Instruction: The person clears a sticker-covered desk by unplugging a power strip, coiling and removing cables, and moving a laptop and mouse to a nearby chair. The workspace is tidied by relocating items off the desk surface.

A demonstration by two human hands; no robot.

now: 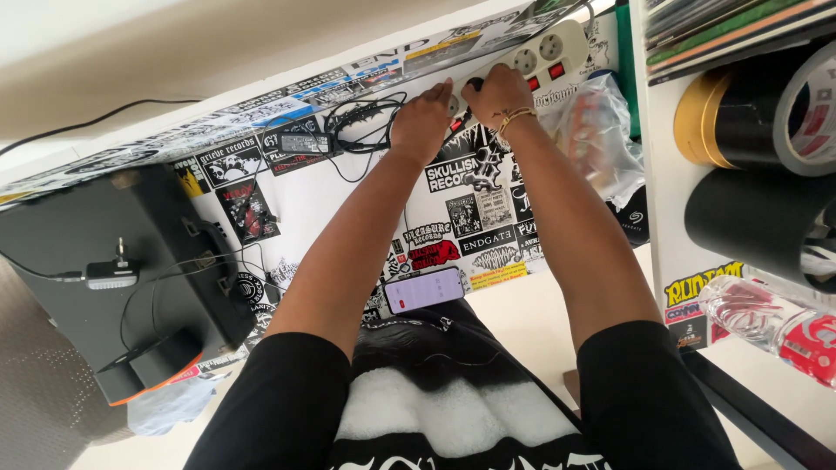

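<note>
A: Where does the power strip [514, 65] lie from your hands?

B: Directly under them, at the far edge of the sticker-covered bench [305, 204]; its long axis runs left to right, rising rightward. My right hand [495, 90] is nearer its switched end, fingers curled down around a black plug [473, 85]. My left hand [423, 122] presses just beside, fingers together.

A: Counts?

B: One strip, two free sockets visible, two red switches, one phone [424, 290] near my chest.
</note>
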